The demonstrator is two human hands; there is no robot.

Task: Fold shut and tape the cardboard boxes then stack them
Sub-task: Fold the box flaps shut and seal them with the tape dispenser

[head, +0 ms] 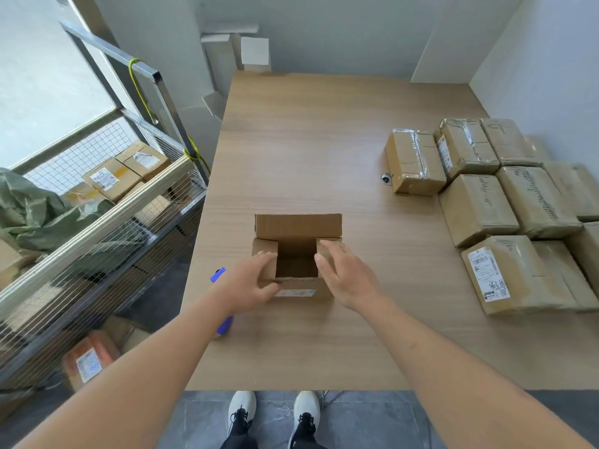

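An open box (296, 254) stands on the counter (308, 150), near the front edge and a little left of the middle. Its far flap stands upright; the left and right side flaps are folded partly inward over the hollow. A white label on its near wall shows only as a pale strip; nothing on it can be read.

The left hand (251, 286) rests on the left flap, its fingers (264, 259) laid close together on the cardboard and slightly bent, with the thumb curled against the near wall by the label. The right hand (345, 275) lies on the right flap with fingers fairly straight and pressed together, thumb at the flap's inner edge.

A blue tool (222, 303) lies on the counter under the left wrist, mostly hidden.

At the right of the counter sit taped boxes (505, 202) in close rows, wrapped in clear tape. The nearest (515, 277) bears a white shipping label with barcodes and handwritten characters, too small to read. Others carry dark printed lines, also illegible.

To the left, off the counter, a wire cart (107, 222) holds more labelled parcels and green sacking. White shoes (274, 413) show on the grey floor below.
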